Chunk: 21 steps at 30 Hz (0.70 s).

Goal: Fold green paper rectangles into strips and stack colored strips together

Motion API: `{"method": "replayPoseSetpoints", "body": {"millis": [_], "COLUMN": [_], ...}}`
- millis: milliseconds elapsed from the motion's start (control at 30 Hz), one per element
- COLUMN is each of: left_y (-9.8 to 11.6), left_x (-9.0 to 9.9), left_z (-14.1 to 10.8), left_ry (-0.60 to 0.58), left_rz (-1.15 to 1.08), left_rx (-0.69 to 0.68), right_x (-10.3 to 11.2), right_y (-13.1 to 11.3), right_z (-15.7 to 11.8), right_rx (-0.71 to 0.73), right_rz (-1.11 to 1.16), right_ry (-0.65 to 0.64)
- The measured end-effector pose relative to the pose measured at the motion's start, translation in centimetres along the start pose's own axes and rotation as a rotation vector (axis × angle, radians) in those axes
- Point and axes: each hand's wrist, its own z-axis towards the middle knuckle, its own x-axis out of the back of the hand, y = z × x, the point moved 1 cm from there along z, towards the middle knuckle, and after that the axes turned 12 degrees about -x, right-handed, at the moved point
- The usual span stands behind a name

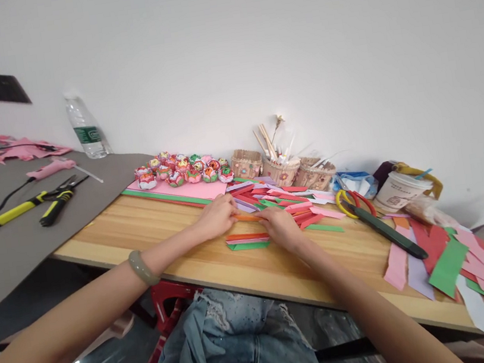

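Note:
An orange paper strip (248, 217) is stretched between my two hands, just above the wooden table (176, 224). My left hand (220, 216) pinches its left end, and my right hand (279, 227) grips the right end. Right below the strip lies a small stack of folded strips (247, 241), orange, red, pink and green. Behind my hands spreads a pile of folded colored strips (299, 202). Round folded-paper flowers (193, 175) sit in rows on pink paper (180, 189) at the back left.
Woven baskets (282, 171) line the wall, one with sticks. Scissors (355, 201), a green cutter (393, 235), a white cup (400, 189) and paper scraps (450, 266) lie right. Pliers (58, 205), a glue gun (51, 168) and a bottle (86, 131) are left.

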Motion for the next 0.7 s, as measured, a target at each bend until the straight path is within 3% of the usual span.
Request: {"method": "replayPoseSetpoints", "body": {"millis": [233,333,533,700], "left_y": [2.5,3.3,4.9,6.6], "left_x": [1.7,2.3,1.9,1.1], "left_z": [0.5,0.8,0.5,-0.5], "left_ry": [-0.193,-0.215,-0.136,0.005], "left_rz": [-0.195,-0.295,-0.463,-0.474], "left_rx": [-0.057,-0.038,0.043,0.100], "right_x": [1.5,2.6,3.2,2.5], "right_y": [-0.6,-0.8,-0.9,-2.5], "right_z": [-0.8,-1.3,-2.3,-3.8], "right_rx": [0.079,0.092,0.055,-0.017], "right_rz": [0.207,0.348,0.661,0.783], "right_ry": [0.036,0.100,0.285,0.402]}}
